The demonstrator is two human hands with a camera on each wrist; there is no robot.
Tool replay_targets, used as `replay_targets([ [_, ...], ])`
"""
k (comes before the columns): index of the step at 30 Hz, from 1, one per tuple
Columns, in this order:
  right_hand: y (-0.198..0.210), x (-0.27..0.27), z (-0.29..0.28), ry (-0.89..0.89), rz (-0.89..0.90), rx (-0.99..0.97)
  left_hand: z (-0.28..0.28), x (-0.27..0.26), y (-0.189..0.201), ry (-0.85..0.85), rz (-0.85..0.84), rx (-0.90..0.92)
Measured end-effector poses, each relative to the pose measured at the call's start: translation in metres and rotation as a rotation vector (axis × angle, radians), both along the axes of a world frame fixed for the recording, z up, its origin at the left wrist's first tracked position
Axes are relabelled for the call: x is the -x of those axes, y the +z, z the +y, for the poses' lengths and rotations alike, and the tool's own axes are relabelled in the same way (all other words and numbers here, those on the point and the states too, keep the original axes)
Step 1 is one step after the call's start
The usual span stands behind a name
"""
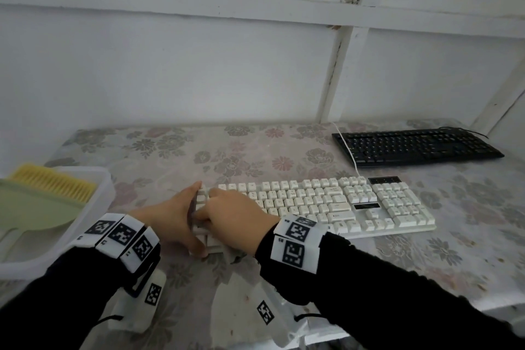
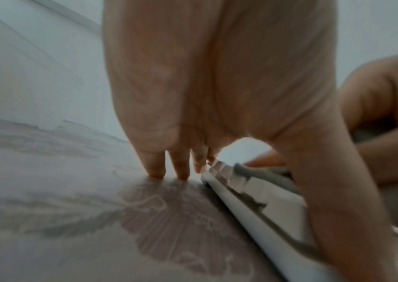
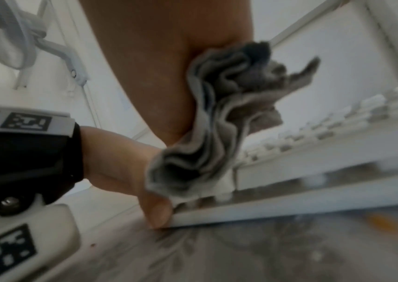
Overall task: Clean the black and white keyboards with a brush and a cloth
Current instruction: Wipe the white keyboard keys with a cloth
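No key legends or labels are legible. The left hand [image 1: 173,214] lies flat with straight fingers against the left end of the white keyboard [image 1: 321,204] — the right hand [image 1: 235,219] clutches a grey cloth [image 3: 219,122] on its keys. The black keyboard [image 1: 414,146] sits far right.

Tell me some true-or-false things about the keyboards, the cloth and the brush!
1. The right hand holds a grey cloth on the white keyboard. True.
2. The black keyboard lies nearer the person than the white one. False: it lies farther back, by the wall.
3. The left hand holds the brush. False: the yellow brush lies in the white tray; the left hand steadies the white keyboard's left end.
4. A white cable crosses the black keyboard. True.
5. The cloth is bright red. False: it is grey.
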State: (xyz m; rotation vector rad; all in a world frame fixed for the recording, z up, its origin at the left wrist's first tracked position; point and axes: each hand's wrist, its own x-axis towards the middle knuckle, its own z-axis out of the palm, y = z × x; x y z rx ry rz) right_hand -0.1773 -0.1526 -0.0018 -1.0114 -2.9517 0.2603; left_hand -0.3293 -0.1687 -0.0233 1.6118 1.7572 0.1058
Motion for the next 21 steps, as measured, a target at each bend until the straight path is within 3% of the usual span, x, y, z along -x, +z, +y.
replay_targets([
  [16,0.007,-0.124,0.027,-0.215,-0.087,0.018,-0.001,0.004,0.0,-0.027,-0.072,0.022],
  [21,0.013,-0.133,0.031,-0.261,-0.107,0.049,0.0,0.0,-0.002,0.019,-0.052,0.002],
])
